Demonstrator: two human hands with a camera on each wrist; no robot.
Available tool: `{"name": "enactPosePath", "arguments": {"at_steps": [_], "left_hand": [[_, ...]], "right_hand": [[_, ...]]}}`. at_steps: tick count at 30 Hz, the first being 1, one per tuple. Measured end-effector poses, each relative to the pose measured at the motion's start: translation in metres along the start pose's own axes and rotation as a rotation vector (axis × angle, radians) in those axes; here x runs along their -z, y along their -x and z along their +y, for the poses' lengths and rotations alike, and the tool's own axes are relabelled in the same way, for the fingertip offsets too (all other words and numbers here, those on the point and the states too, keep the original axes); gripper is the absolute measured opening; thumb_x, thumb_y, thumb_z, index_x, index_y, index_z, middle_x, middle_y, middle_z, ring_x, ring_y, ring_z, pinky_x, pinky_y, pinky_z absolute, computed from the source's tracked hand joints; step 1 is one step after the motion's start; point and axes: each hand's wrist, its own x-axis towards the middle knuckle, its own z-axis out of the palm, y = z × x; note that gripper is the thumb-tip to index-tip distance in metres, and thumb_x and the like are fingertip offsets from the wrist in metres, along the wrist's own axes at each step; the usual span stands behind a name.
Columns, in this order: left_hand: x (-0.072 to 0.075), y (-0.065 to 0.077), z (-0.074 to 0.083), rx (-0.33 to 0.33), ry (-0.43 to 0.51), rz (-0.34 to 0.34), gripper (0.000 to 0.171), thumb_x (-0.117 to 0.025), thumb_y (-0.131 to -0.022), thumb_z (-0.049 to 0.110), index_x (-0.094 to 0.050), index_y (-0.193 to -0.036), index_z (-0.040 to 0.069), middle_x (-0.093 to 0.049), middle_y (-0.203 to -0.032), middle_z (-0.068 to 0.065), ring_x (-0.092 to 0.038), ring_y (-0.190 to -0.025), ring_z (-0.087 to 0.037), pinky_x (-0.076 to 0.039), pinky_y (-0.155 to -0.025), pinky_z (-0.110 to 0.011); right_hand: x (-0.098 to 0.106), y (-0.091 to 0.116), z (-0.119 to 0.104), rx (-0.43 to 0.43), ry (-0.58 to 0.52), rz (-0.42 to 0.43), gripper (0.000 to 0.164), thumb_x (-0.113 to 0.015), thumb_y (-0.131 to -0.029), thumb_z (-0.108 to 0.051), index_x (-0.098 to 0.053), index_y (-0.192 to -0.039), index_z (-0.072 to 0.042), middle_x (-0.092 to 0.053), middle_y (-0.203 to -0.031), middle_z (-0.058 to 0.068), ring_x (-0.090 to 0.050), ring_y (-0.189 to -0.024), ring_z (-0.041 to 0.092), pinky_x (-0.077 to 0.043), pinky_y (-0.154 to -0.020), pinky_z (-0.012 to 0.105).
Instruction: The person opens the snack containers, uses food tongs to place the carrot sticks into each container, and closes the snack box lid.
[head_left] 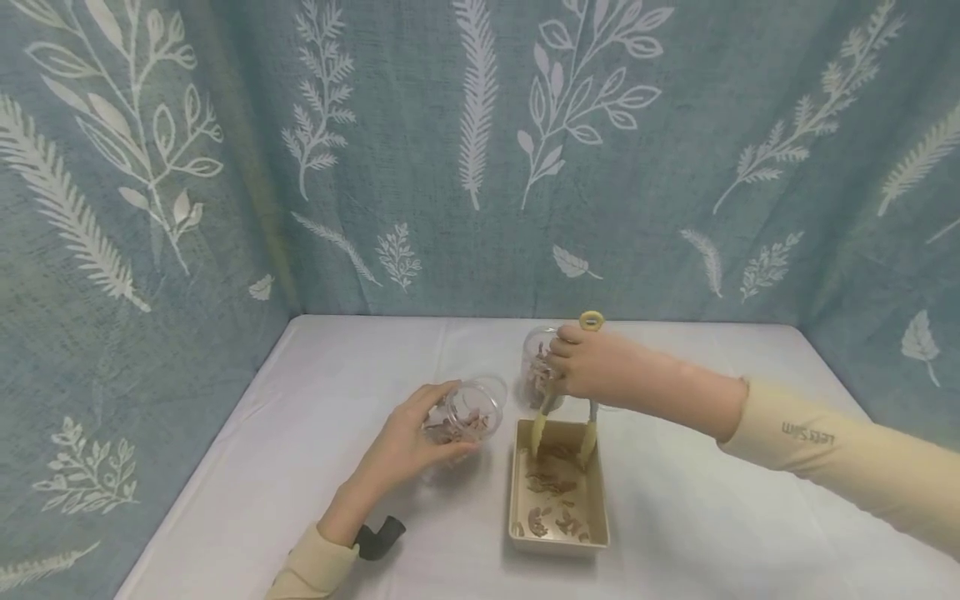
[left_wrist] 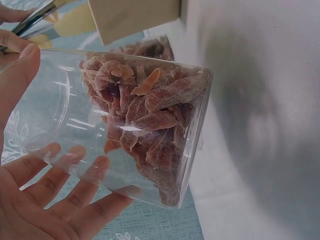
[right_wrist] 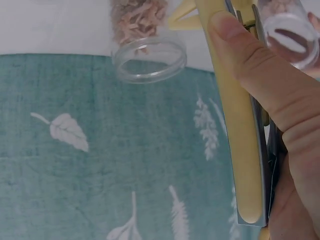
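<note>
Grips: at the beige tray (head_left: 555, 547), the right hand (head_left: 591, 364) holds yellow tongs (right_wrist: 234, 120), arms parted and tips inside it; to its left, the left hand (head_left: 412, 435) grips a clear jar (left_wrist: 75, 115), tilted. Jar looks light, stiff, slick, so best held round its side wall. Brownish strips (head_left: 551, 483), in tray and jar, look light and pliable, perhaps tacky; pinch mid-length.

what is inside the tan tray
Scattered brown dried pieces lie in the tray. The tongs cover part of its far end; anything behind them can't be seen.
</note>
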Motion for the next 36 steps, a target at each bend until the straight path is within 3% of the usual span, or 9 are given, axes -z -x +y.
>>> {"name": "enactPosePath", "arguments": {"at_steps": [5,8,14,23,29,36], "left_hand": [[-0.001,0.000,0.002,-0.010,0.005,-0.001,0.082,-0.081,-0.065,0.040,-0.046,-0.135,0.015,-0.055,-0.127,-0.005,-0.054,-0.113,-0.026,-0.047,-0.094,-0.047],[-0.002,0.000,0.002,-0.013,0.003,-0.003,0.082,-0.081,-0.066,0.041,-0.046,-0.136,0.015,-0.055,-0.127,-0.005,-0.054,-0.113,-0.026,-0.047,-0.094,-0.047],[-0.002,0.000,0.003,-0.011,0.005,-0.016,0.083,-0.081,-0.065,0.042,-0.045,-0.136,0.015,-0.054,-0.129,-0.005,-0.053,-0.116,-0.026,-0.045,-0.097,-0.047],[-0.001,-0.001,0.005,-0.012,0.002,-0.016,0.083,-0.081,-0.065,0.042,-0.045,-0.136,0.015,-0.054,-0.128,-0.005,-0.053,-0.116,-0.026,-0.046,-0.096,-0.047],[-0.001,-0.001,0.004,-0.018,0.002,-0.022,0.084,-0.080,-0.065,0.044,-0.045,-0.136,0.014,-0.054,-0.128,-0.005,-0.053,-0.116,-0.026,-0.046,-0.096,-0.047],[0.000,0.000,0.003,-0.003,0.005,-0.032,0.085,-0.078,-0.065,0.049,-0.045,-0.136,0.017,-0.053,-0.130,-0.005,-0.051,-0.118,-0.026,-0.044,-0.098,-0.047]], "right_hand": [[-0.003,-0.005,-0.012,0.017,0.064,-0.043,0.015,-0.066,-0.077,-0.034,-0.069,-0.090,-0.029,-0.066,-0.099,-0.011,-0.054,-0.087,0.010,-0.033,-0.073,0.025],[-0.005,-0.007,-0.016,0.024,0.085,-0.042,0.010,-0.065,-0.077,-0.034,-0.069,-0.084,-0.028,-0.065,-0.097,-0.010,-0.053,-0.086,0.011,-0.033,-0.073,0.025],[-0.005,-0.011,-0.016,0.030,0.098,-0.044,0.014,-0.067,-0.076,-0.034,-0.069,-0.087,-0.027,-0.066,-0.096,-0.009,-0.054,-0.088,0.011,-0.035,-0.075,0.024],[-0.006,-0.015,-0.013,0.016,0.055,-0.070,0.014,-0.069,-0.076,-0.034,-0.070,-0.087,-0.026,-0.065,-0.089,-0.009,-0.051,-0.079,0.011,-0.034,-0.074,0.025],[-0.011,-0.012,-0.010,-0.011,0.013,-0.023,0.008,-0.070,-0.075,-0.033,-0.067,-0.071,-0.027,-0.064,-0.083,-0.011,-0.051,-0.075,0.011,-0.032,-0.071,0.027],[-0.017,-0.012,-0.008,0.004,-0.025,-0.013,0.006,-0.070,-0.075,-0.032,-0.067,-0.073,-0.027,-0.063,-0.083,-0.010,-0.052,-0.078,0.012,-0.032,-0.072,0.028]]}}
